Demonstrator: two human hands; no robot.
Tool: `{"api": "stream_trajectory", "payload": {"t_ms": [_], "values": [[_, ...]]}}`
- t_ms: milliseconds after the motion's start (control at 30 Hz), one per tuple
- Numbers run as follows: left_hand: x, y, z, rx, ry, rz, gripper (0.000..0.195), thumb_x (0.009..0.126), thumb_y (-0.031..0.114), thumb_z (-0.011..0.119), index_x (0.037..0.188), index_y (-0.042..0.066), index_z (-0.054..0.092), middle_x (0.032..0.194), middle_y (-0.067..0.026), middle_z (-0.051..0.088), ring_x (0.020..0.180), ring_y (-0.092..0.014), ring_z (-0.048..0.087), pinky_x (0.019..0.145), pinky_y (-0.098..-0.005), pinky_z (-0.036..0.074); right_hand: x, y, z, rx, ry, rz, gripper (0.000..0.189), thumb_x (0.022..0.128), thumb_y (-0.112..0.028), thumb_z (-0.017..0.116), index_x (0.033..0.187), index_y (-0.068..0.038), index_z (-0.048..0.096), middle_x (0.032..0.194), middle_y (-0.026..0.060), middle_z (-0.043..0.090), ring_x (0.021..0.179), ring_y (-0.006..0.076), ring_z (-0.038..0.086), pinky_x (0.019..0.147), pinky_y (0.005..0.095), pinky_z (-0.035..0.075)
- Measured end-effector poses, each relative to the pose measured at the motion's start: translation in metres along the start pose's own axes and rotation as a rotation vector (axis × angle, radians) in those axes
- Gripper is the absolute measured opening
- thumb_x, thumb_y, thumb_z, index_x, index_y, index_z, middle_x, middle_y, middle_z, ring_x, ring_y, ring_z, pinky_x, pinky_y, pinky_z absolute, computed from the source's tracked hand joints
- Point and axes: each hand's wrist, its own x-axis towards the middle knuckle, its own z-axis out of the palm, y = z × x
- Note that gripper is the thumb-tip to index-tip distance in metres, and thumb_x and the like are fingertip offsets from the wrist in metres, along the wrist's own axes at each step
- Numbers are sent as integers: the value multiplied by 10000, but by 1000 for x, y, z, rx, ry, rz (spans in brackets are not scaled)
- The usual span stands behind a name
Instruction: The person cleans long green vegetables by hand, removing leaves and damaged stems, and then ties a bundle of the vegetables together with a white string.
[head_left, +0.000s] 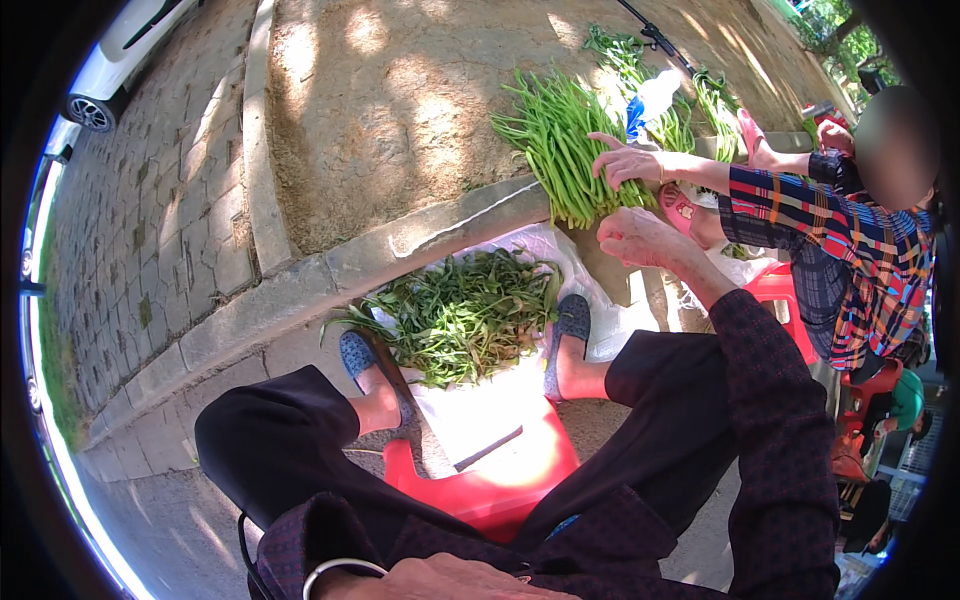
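Note:
My right hand (637, 238) is held out at the near end of a large bundle of long green vegetable stems (566, 142), fingers curled; whether it touches or holds any stem cannot be told. My left hand (450, 577) lies across my lap at the bottom edge, below a pale bangle; its fingers are mostly cut off. Between my feet a heap of loose green leaves (472, 307) lies on a white plastic sheet (600, 322). The hand of another person (630, 161) rests on the stem bundle, just beyond my right hand.
A red plastic stool (487, 487) is under me. A concrete kerb (330, 274) runs beyond the leaves, with bare earth past it. More green bunches (716, 112) and a white and blue plastic bag (652, 101) lie near the seated person on the right. A black stick (660, 37) lies farther off.

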Motion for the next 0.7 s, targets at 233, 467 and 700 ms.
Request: {"api": "stream_trajectory", "payload": {"t_ms": [233, 467, 700], "values": [[3, 1, -6, -243, -121, -169, 214, 845, 112, 648, 889, -97, 641, 849, -178, 597, 688, -249, 600, 578, -304, 482, -1, -4, 1, 19, 23, 19, 213, 712, -194, 537, 663, 3, 601, 558, 115, 592, 537, 248, 611, 581, 357, 492], [-5, 0, -1, -275, -43, -188, 202, 848, 100, 645, 896, -95, 638, 852, -177, 597, 698, -258, 599, 595, -304, 482, 1, -5, 1, 71, 15, 33, 212, 727, -198, 534, 666, -4, 596, 547, 105, 585, 524, 230, 616, 572, 347, 491], [-6, -4, 0, -311, -12, -161, 164, 834, 59, 649, 874, -100, 637, 832, -178, 598, 689, -264, 597, 587, -302, 478, 0, 0, 4, -10, 45, -12, 206, 725, -204, 539, 699, -17, 621, 540, 108, 581, 555, 254, 609, 592, 372, 488]]}}
